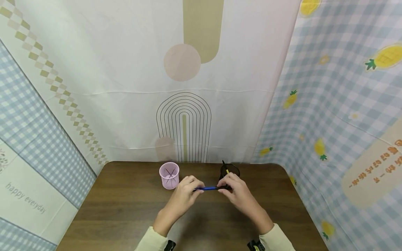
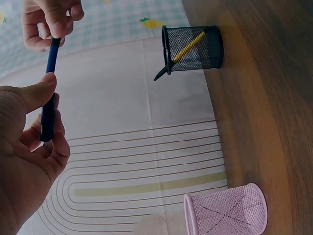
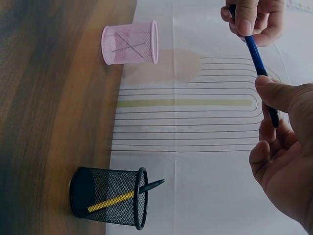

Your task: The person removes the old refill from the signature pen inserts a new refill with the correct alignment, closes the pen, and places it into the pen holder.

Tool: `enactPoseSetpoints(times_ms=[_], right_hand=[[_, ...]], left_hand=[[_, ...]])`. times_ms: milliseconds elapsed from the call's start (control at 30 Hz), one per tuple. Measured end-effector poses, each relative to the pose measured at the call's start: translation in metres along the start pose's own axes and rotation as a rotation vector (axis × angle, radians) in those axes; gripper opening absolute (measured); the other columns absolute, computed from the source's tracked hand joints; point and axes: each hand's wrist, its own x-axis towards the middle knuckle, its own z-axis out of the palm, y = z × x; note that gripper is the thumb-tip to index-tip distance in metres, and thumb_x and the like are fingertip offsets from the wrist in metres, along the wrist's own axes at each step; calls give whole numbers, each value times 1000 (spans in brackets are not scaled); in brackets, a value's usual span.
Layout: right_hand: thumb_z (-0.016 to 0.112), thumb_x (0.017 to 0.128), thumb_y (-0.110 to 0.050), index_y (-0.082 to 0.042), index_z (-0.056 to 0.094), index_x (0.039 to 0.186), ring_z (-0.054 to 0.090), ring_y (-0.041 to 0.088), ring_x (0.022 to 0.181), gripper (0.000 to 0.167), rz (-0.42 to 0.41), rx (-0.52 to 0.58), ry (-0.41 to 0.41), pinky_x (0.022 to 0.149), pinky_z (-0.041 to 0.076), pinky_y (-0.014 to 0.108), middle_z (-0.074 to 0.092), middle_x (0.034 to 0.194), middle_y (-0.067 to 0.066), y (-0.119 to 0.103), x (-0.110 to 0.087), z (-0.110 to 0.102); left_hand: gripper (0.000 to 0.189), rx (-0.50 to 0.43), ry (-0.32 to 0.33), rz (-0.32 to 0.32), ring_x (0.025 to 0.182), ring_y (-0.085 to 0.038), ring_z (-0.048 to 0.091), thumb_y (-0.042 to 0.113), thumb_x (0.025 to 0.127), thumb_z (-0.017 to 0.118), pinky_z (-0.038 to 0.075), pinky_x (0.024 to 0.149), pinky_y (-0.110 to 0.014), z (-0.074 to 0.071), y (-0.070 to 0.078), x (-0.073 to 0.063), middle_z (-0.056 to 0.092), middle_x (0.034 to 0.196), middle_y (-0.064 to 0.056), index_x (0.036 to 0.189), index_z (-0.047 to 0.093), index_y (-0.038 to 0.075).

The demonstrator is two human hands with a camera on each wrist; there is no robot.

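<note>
Both hands hold a blue pen with black ends (image 1: 208, 188) level above the table. My left hand (image 1: 186, 192) pinches one end between thumb and fingers, and my right hand (image 1: 239, 192) pinches the other. In the left wrist view the pen's dark end (image 2: 47, 120) lies across the left fingers under the thumb. A black mesh pen cup (image 3: 108, 182) stands just beyond the right hand. Leaning in it is a yellow and black pen (image 2: 188, 47), its black tip above the rim. A pink mesh pen cup (image 1: 169, 178) stands upright beside the left hand, with thin dark crossing lines visible.
The brown wooden table (image 1: 125, 209) ends at the back against a white patterned cloth (image 1: 132, 118). Blue checked cloth with pineapples (image 1: 329, 104) hangs along the right side, and more checked cloth (image 1: 31, 122) hangs on the left.
</note>
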Motion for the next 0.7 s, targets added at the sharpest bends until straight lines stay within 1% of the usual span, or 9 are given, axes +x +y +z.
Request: enactPoseSetpoints(times_ms=[200, 367, 467, 600, 700], right_hand=[[85, 81, -5, -22, 69, 96, 55, 6, 86, 28, 3, 4, -4, 68, 52, 20, 60, 99, -11, -2, 1, 0], [85, 82, -6, -22, 69, 98, 54, 6, 84, 28, 12, 10, -1, 68, 51, 20, 60, 101, -10, 0, 1, 0], [87, 79, -3, -19, 70, 101, 57, 10, 83, 31, 14, 12, 11, 68, 52, 22, 60, 103, -8, 1, 0, 1], [89, 77, -5, -17, 71, 107, 59, 16, 84, 37, 38, 12, 4, 68, 53, 26, 61, 105, -6, 1, 1, 0], [88, 80, -11, -20, 71, 111, 57, 14, 84, 36, 64, 8, -23, 67, 52, 25, 62, 106, -4, 0, 2, -4]], left_hand=[[19, -6, 0, -2, 86, -13, 62, 4, 81, 85, 53, 74, -25, -1, 0, 1, 67, 89, 4, 92, 74, 13], [17, -13, 5, -1, 86, -12, 62, 5, 82, 84, 53, 74, -24, -2, 1, 1, 67, 89, 4, 93, 74, 13], [17, -12, 9, 4, 86, -12, 62, 5, 82, 84, 53, 75, -24, -3, 1, 2, 67, 89, 4, 93, 74, 13], [17, -4, 9, 8, 87, -12, 62, 5, 82, 84, 53, 75, -24, -4, 1, 2, 66, 89, 4, 93, 74, 13], [17, 0, 9, 13, 87, -12, 61, 5, 82, 84, 52, 75, -23, -4, 1, 2, 66, 89, 4, 93, 74, 13]])
